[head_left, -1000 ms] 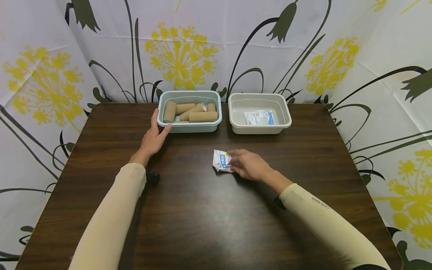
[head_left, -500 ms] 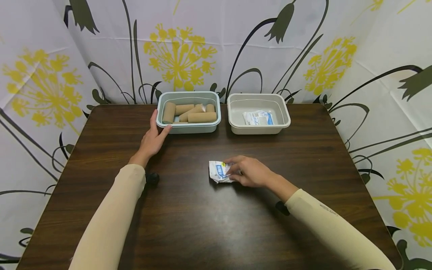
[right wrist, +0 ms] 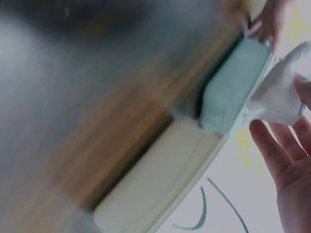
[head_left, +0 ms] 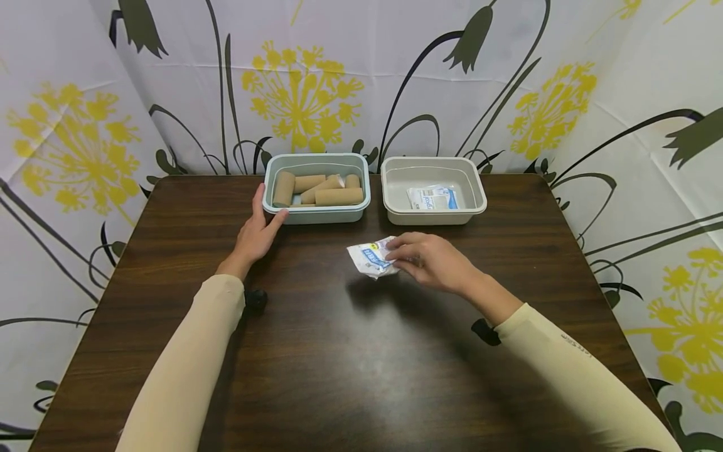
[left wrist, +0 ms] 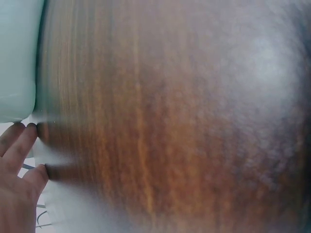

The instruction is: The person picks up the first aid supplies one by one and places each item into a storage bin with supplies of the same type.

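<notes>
My right hand (head_left: 432,258) pinches a small white packet (head_left: 367,257) with blue print and a yellow spot by its right edge. Its shadow falls on the table below, so the packet is off the surface; in the right wrist view the same crinkled packet (right wrist: 279,92) sits between thumb and fingers. Fingers and thumb of my left hand (head_left: 254,235) stretch along the front left corner of a pale blue bin (head_left: 322,216). In it lie several cardboard tubes (head_left: 339,196). A beige bin (head_left: 432,218) to its right contains another white and blue packet (head_left: 433,198).
Both bins stand side by side at the back edge of a dark wooden table (head_left: 316,376), a narrow gap between them. Behind hangs a white curtain (head_left: 192,81) with yellow and grey flower prints.
My right hand drew the packet toward me along the table, then raised it off the surface and slightly back toward the bins. My left hand stayed at the blue bin's corner.
</notes>
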Tool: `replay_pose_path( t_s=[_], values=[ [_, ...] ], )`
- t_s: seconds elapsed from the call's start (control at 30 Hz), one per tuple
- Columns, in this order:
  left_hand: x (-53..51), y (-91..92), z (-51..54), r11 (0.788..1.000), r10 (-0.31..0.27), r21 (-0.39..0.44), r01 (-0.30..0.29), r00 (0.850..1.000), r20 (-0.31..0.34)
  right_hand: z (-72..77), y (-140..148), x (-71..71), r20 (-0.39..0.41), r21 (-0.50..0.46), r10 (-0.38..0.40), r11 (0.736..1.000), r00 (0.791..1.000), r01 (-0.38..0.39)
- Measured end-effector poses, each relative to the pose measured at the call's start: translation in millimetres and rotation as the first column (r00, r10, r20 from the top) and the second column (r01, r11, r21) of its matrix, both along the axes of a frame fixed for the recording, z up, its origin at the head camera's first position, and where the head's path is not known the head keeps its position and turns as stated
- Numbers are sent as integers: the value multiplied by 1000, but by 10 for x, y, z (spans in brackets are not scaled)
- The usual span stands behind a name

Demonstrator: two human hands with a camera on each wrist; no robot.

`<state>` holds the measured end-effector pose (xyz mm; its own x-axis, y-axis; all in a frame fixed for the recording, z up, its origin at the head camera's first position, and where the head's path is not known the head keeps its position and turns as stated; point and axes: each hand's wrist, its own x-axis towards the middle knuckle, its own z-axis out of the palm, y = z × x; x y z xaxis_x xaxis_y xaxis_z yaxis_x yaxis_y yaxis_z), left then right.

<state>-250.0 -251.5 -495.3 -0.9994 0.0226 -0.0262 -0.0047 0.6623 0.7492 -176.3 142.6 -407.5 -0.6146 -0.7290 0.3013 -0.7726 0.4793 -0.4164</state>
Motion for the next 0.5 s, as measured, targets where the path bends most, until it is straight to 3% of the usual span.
replay_pose_path(
  t_s=[0.27, 0.5],
  values=[
    [3, -3, -17, 1000, 6, 2, -6, 1000, -3, 122, 255, -320, -71, -132, -161, 980, 984, 151],
    [0, -11, -12, 1000, 4, 4, -4, 1000, 6, 90, 448, -558, -72, -170, -354, 926, 932, 338]
  ],
)
